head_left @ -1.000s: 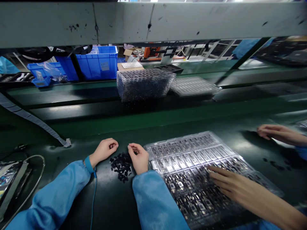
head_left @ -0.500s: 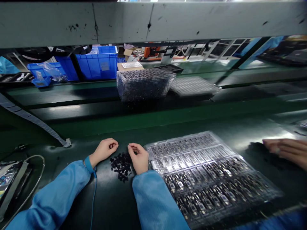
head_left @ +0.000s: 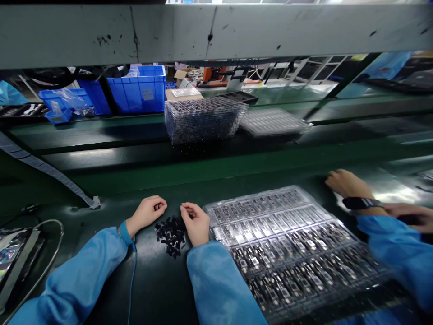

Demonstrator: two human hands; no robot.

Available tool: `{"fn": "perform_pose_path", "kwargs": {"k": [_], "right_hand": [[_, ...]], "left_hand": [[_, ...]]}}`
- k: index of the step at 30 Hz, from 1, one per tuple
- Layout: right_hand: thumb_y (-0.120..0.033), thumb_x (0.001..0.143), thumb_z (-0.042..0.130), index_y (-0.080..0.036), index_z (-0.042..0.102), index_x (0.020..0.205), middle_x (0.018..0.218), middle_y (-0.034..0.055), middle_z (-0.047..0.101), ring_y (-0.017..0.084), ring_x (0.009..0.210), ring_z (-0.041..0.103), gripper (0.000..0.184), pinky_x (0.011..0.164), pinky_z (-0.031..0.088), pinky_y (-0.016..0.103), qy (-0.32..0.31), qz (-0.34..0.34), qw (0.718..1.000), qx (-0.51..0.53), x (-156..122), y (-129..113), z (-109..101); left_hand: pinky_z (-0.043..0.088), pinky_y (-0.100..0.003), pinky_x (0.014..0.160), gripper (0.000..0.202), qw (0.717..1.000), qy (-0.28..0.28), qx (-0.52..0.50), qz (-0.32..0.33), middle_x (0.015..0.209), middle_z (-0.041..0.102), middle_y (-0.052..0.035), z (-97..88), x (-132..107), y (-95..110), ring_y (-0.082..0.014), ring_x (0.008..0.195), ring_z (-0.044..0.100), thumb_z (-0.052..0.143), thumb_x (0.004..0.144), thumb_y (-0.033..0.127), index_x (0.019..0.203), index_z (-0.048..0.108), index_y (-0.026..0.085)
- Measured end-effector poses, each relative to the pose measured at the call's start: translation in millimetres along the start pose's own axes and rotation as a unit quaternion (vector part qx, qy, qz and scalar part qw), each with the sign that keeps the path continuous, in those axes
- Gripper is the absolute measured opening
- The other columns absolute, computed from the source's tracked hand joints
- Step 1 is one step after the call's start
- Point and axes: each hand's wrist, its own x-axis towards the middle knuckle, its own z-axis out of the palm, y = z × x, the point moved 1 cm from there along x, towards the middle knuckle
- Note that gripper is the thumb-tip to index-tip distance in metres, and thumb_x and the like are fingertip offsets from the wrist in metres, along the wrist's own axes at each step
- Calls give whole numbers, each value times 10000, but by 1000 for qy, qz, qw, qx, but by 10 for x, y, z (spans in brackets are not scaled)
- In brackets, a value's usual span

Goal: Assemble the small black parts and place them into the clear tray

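Observation:
My left hand (head_left: 146, 213) rests on the dark green belt, fingers curled, with a small black part pinched at the fingertips. My right hand (head_left: 196, 222) lies close beside it, fingers curled around a small black part. Between and just below the two hands is a little pile of small black parts (head_left: 171, 234). Right of my right hand lies a clear plastic tray (head_left: 291, 250) with rows of pockets holding small dark components. A co-worker's hand (head_left: 345, 184) with a dark wristband and blue sleeve reaches in at the tray's far right corner.
A stack of clear trays (head_left: 203, 118) and a single flat tray (head_left: 272, 122) sit on the far belt. Blue bins (head_left: 138, 92) stand behind at the left. A grey beam (head_left: 216, 31) runs overhead. A silver bag (head_left: 13, 253) and a cable lie at the left.
My hands have stayed still. The co-worker's hand lifted off the tray, pulled away to the right, and a sleeved arm has now reached in at the tray's far right corner.

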Motion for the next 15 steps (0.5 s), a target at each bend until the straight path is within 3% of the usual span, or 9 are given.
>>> {"fn": "perform_pose_path", "kwargs": {"k": [15], "right_hand": [[-287,840,647,-174,725,877,781,47,725,182,680,681,142,663,561,293,2,2,1000,2,0,-19,-6]], "left_hand": [[436,-234,653,134,1000,0,7,0,767,629,-13,-14,3,32,-119,663,563,571,881,201,867,703,179]]}}
